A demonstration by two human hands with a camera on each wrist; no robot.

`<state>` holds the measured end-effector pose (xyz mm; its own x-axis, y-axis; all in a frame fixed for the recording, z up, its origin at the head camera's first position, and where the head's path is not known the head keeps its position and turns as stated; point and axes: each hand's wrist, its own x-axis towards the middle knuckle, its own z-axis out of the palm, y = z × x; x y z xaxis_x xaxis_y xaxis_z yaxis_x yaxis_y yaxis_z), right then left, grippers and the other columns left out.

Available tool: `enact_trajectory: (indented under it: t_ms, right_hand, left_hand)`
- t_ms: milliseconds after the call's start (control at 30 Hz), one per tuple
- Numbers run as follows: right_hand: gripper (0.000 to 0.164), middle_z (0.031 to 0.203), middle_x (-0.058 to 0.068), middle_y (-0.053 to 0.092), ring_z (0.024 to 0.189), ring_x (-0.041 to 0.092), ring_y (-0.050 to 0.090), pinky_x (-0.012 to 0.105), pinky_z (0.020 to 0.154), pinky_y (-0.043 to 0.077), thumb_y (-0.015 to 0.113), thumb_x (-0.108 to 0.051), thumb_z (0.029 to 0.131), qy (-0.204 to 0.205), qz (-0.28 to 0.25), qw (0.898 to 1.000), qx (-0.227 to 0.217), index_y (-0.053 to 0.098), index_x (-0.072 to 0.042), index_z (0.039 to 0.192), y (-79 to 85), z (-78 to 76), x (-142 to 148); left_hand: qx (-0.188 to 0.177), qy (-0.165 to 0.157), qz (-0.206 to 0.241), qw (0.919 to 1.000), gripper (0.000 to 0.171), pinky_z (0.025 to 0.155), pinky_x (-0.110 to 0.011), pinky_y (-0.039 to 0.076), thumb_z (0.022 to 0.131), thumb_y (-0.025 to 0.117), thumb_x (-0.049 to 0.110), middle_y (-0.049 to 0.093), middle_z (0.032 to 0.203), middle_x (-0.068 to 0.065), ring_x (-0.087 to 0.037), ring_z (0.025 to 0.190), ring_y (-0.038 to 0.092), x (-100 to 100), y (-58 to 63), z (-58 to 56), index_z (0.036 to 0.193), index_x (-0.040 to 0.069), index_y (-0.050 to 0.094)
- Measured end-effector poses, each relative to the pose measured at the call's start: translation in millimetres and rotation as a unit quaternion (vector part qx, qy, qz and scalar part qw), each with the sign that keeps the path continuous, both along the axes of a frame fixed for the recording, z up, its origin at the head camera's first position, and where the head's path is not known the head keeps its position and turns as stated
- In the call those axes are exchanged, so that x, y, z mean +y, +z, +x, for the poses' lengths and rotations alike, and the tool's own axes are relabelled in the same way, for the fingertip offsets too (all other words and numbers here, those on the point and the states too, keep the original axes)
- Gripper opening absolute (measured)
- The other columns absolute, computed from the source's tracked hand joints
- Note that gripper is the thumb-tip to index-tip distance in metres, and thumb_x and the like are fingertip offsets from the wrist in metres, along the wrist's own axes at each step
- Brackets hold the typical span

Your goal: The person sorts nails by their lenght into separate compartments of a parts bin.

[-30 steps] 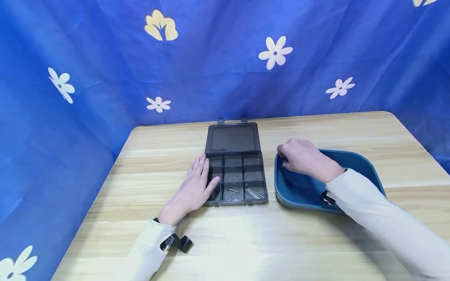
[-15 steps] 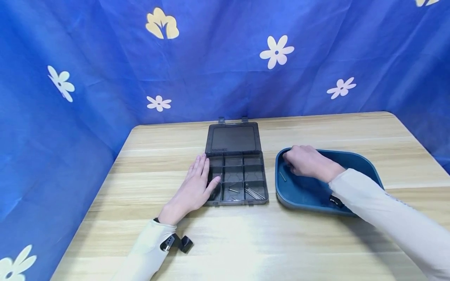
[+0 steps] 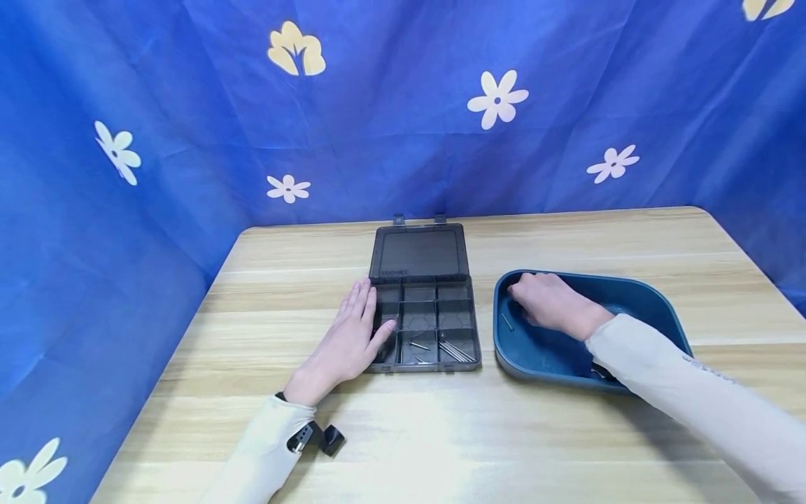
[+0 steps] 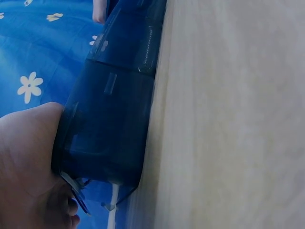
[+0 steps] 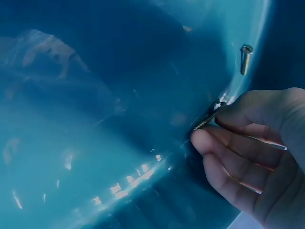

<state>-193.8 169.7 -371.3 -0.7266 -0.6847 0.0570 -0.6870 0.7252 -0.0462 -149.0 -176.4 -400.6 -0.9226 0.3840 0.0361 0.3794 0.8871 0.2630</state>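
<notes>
My left hand [image 3: 343,343] lies with straight fingers along the left side of an open dark plastic compartment box [image 3: 418,318], its thumb reaching over the front-left compartment. Several long screws [image 3: 455,350] lie in the front-right compartment, and smaller ones [image 3: 419,344] in the front-middle one. My right hand [image 3: 554,301] is down inside a blue bin [image 3: 535,371], at its back-left corner. In the right wrist view, its thumb and fingertips pinch a threaded screw [image 5: 206,121] at the bin's bottom edge. Another screw [image 5: 246,59] lies apart from the hand on the bin's floor.
The box's lid [image 3: 418,252] is folded back flat on the wooden table [image 3: 415,434]. The bin stands to the right of the box with a narrow gap between them. A blue flowered curtain [image 3: 378,112] hangs behind the table.
My right hand has gone from over the bin's left rim down into its back-left corner, uncovering more of the loose screw. The left hand stays on the box.
</notes>
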Motion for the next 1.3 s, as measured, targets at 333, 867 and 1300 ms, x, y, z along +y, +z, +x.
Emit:
enact_trajectory:
  t_ms: [333, 867, 1300]
  right_hand:
    - [0.027, 0.057, -0.002, 0.042, 0.050, 0.013, 0.042, 0.028, 0.047, 0.039, 0.068, 0.005, 0.082, -0.002, -0.008, 1.000, -0.022, 0.053, -0.012, 0.067, -7.6, -0.7, -2]
    - [0.036, 0.060, -0.006, 0.026, 0.053, 0.013, 0.033, 0.026, 0.052, 0.027, 0.065, 0.002, 0.080, -0.035, -0.011, 0.995, -0.096, 0.039, -0.015, 0.063, -1.4, -1.0, 5]
    - [0.030, 0.060, -0.005, 0.030, 0.054, 0.013, 0.035, 0.027, 0.052, 0.028, 0.065, 0.001, 0.078, -0.038, -0.016, 0.994, -0.104, 0.042, -0.015, 0.065, -5.4, -3.0, 7]
  left_hand:
    - [0.015, 0.000, -0.015, 0.9998, 0.076, 0.118, -0.049, 0.008, 0.104, 0.028, 0.049, 0.007, 0.157, -0.027, -0.039, 0.146, 0.004, -1, 1.7, 1.7, 0.149, -0.011, 0.016]
    - [0.024, -0.003, -0.015, 0.9996, 0.076, 0.119, -0.047, 0.007, 0.103, 0.028, 0.049, 0.008, 0.157, -0.028, -0.038, 0.146, 0.003, 1, 2.5, -0.2, 0.149, -0.011, 0.016]
    - [0.012, 0.000, -0.015, 0.9998, 0.078, 0.118, -0.047, 0.007, 0.103, 0.026, 0.051, 0.005, 0.158, -0.026, -0.036, 0.146, 0.000, 0, 1.4, 1.2, 0.149, -0.011, 0.014]
